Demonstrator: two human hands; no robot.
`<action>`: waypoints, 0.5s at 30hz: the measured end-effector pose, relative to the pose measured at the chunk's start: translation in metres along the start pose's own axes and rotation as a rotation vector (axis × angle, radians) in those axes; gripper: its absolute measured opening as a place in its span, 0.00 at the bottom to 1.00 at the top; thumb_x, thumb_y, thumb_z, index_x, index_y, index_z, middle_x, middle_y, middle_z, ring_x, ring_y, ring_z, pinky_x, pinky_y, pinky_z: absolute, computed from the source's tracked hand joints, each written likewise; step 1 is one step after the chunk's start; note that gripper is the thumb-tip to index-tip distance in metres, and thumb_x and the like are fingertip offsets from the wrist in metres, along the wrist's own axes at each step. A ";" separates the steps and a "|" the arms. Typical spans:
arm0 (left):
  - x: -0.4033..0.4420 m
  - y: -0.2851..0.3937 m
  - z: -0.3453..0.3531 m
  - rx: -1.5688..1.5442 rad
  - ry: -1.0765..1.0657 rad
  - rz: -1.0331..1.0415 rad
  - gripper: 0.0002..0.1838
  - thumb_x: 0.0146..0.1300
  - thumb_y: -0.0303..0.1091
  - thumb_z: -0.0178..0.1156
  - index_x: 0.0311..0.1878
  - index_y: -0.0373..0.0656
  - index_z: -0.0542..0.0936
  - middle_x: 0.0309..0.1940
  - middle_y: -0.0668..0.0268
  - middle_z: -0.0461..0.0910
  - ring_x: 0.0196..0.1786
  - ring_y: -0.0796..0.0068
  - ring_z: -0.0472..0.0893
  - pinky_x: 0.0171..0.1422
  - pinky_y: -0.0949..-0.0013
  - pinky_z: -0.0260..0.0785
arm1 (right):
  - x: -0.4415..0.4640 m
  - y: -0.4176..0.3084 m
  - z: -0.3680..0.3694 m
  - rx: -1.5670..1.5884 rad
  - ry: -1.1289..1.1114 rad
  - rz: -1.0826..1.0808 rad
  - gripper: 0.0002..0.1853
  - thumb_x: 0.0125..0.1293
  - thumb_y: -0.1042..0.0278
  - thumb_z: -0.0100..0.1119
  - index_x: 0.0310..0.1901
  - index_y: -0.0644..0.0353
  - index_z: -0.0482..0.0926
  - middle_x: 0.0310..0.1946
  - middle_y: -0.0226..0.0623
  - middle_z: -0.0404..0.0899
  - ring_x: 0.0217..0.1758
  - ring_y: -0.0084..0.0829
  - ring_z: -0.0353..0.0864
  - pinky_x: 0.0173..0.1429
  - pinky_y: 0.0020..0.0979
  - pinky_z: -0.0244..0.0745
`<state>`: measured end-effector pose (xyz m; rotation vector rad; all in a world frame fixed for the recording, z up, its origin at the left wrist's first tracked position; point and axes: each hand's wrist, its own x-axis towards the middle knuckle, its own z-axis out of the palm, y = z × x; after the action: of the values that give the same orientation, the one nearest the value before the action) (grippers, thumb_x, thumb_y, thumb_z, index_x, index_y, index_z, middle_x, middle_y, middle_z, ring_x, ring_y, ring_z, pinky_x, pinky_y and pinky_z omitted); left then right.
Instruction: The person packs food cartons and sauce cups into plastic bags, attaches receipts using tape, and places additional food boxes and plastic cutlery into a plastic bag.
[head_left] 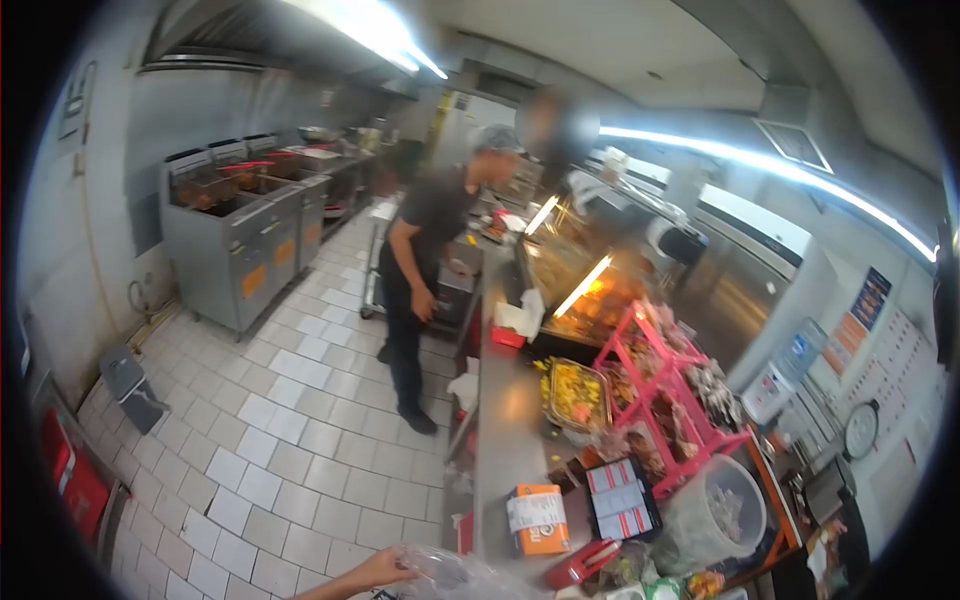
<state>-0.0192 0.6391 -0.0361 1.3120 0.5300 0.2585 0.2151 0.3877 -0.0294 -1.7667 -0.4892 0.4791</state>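
At the bottom edge, one of my hands [385, 568], which looks like my left hand, reaches in with its fingers closed on a clear plastic bag [450, 573]. The bag spreads to the right of the fingers, in front of the steel counter [508, 420]. My right hand does not show. An orange box [541, 535] with a white label stands on the counter to the right of the bag, beside a black tray of printed packets [620, 500]. A red object [583, 564] lies close to the box.
A co-worker [425, 240] in dark clothes stands left of the counter. Fryers [250, 255] line the left wall. A foil tray of yellow food [577, 395], a pink rack [690, 415] and a translucent bucket [712, 515] stand at the right.
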 end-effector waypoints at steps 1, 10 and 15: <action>-0.011 0.017 0.013 0.268 0.157 -0.018 0.22 0.55 0.37 0.61 0.52 0.42 0.69 0.37 0.56 0.77 0.38 0.69 0.79 0.44 0.68 0.72 | -0.015 -0.013 0.024 -0.116 0.072 -0.240 0.11 0.60 0.76 0.54 0.44 0.62 0.69 0.19 0.22 0.63 0.17 0.14 0.59 0.19 0.19 0.58; -0.006 -0.084 -0.004 0.704 0.496 -0.023 0.16 0.46 0.33 0.66 0.39 0.46 0.76 0.24 0.57 0.74 0.28 0.59 0.77 0.30 0.59 0.68 | -0.054 -0.125 0.065 -0.068 -0.110 -0.440 0.14 0.59 0.72 0.53 0.47 0.57 0.67 0.19 0.25 0.63 0.17 0.21 0.59 0.21 0.22 0.57; -0.005 0.012 0.029 0.977 0.375 0.355 0.36 0.37 0.30 0.69 0.54 0.41 0.65 0.52 0.56 0.66 0.46 0.51 0.72 0.54 0.58 0.62 | -0.045 -0.153 0.067 -0.313 -0.184 -0.182 0.09 0.57 0.72 0.57 0.38 0.60 0.69 0.26 0.44 0.76 0.29 0.44 0.79 0.31 0.32 0.72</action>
<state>-0.0076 0.6148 -0.0182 2.3384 0.7822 0.5897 0.1286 0.4510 0.1063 -1.9615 -0.8858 0.4561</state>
